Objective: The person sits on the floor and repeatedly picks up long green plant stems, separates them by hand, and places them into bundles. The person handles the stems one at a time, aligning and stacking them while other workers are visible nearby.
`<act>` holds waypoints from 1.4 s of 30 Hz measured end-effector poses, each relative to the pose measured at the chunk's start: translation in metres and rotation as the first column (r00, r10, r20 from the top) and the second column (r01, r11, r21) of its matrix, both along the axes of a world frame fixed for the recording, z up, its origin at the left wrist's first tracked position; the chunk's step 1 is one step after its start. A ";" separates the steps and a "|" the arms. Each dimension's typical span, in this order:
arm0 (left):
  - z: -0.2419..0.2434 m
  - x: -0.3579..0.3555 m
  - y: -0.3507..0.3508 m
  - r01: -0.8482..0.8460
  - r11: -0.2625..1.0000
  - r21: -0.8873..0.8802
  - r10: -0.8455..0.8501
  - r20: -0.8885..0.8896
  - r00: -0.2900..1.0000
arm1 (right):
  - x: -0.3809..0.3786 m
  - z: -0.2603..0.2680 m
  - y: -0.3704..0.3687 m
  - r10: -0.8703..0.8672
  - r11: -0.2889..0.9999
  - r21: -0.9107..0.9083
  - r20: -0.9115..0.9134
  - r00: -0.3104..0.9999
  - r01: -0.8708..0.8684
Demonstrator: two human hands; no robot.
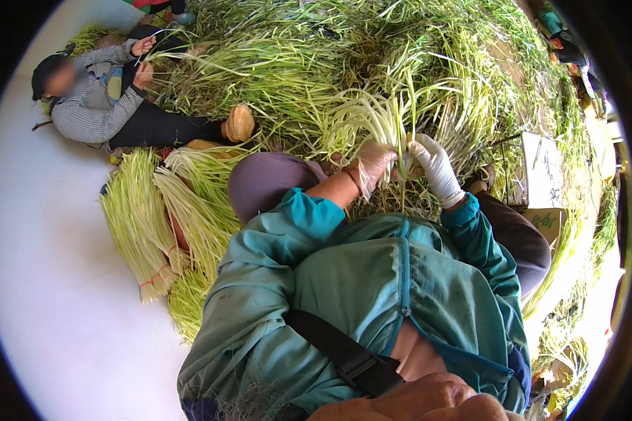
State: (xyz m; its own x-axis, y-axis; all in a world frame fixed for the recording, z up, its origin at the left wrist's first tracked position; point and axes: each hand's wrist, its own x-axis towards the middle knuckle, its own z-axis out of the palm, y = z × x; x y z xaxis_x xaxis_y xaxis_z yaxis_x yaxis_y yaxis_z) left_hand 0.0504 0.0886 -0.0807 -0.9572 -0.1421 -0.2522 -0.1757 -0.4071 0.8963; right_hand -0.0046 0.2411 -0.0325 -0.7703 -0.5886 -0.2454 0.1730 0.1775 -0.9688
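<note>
My left hand [375, 162], in a thin clear plastic glove, is closed around a bunch of long, pale vegetable stalks [371, 113]. The stalks fan out above it and droop to the left. Close beside it, my right hand [434, 163] wears a white glove; its fingertips meet at a single upright green stalk [412, 100], partly hidden by the fingers. The lower end of a stalk hangs between both hands, above my teal jacket. Loose stalks and leaves [274, 73] lie in a thick layer in front of me.
Red-tied bundles of stalks [137, 221] lie at left beside a pale wall [47, 210]. Another person [97, 105] sits at upper left, holding stalks. A white board with writing [541, 168] and a cardboard box [545, 221] stand at right. More people are at the upper right.
</note>
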 end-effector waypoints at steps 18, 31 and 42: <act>0.044 -0.007 -0.054 -0.039 0.971 0.234 0.034 0.024 0.999 | -0.016 -0.089 0.081 0.663 0.310 0.949 -0.254 0.705 0.051; 0.056 -0.009 -0.047 -0.077 0.952 0.295 0.063 0.056 0.996 | 0.018 0.032 0.017 0.327 0.913 -0.228 -0.084 0.941 -0.338; 0.066 -0.011 -0.088 -0.237 0.853 0.466 0.300 -0.065 0.952 | -0.001 -0.167 0.155 0.866 0.026 0.928 0.165 0.473 -0.371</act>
State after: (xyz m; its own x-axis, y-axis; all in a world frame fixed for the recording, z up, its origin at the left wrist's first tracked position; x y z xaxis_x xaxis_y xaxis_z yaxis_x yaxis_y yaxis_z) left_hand 0.0395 0.0009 -0.0151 -0.9266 -0.2999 -0.2268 0.1037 -0.7836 0.6125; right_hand -0.0060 0.3963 -0.1997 -0.3416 -0.5593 -0.7553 -0.7583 0.6387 -0.1300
